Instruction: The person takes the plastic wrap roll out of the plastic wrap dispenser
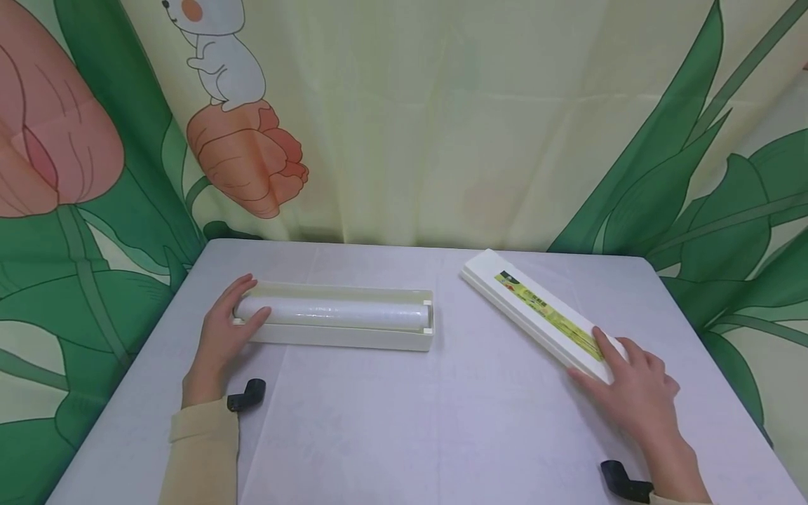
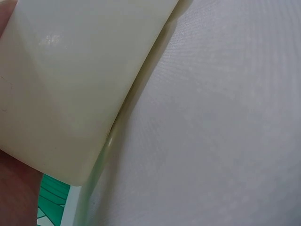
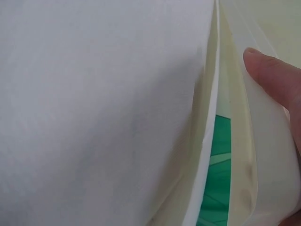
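A long cream plastic cling film box (image 1: pixel 347 339) lies uncovered on the left half of the table, with a white roll of cling film (image 1: pixel 344 313) inside. My left hand (image 1: pixel 221 335) grips its left end, thumb over the near side and fingers at the far side. In the left wrist view the smooth end wall of the box (image 2: pixel 84 89) fills the upper left. On the right, my right hand (image 1: pixel 637 396) holds the near end of the white lid (image 1: pixel 505 308), which slants away to the left and bears a yellow-green label. The right wrist view shows a thumb (image 3: pixel 273 75) against the lid's side.
A white cloth (image 1: pixel 404 428) covers the table. Behind it hangs a curtain (image 1: pixel 429 126) printed with leaves, a tulip and a rabbit. Black wrist mounts (image 1: pixel 621 484) sit by both wrists.
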A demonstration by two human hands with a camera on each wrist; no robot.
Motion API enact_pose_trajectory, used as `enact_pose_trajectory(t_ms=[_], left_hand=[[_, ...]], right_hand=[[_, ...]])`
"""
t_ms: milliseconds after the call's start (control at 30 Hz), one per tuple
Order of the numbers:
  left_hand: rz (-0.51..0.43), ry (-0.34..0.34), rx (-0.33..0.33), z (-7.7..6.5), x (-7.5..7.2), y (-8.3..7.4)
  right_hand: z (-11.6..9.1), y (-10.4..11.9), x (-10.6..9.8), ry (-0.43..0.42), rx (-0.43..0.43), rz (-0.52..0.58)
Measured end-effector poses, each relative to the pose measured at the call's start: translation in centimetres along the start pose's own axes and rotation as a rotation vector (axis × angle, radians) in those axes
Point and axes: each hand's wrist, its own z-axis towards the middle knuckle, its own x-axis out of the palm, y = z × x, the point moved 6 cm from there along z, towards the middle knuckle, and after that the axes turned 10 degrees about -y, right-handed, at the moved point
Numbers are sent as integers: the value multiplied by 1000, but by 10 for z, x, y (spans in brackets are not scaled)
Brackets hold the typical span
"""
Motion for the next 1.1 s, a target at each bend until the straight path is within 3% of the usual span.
enact_pose_trajectory(t_ms=[700,933,1100], left_hand=[[-39,-10,24,2,-2,-1],[-33,-8,11,1,-1,0],[-30,-4,13,1,-1,-1]], right_hand=[[-10,-7,-3,86,138,-45],[-16,0,-5,171,125,-60],[-21,5,-3,292,122,-59]])
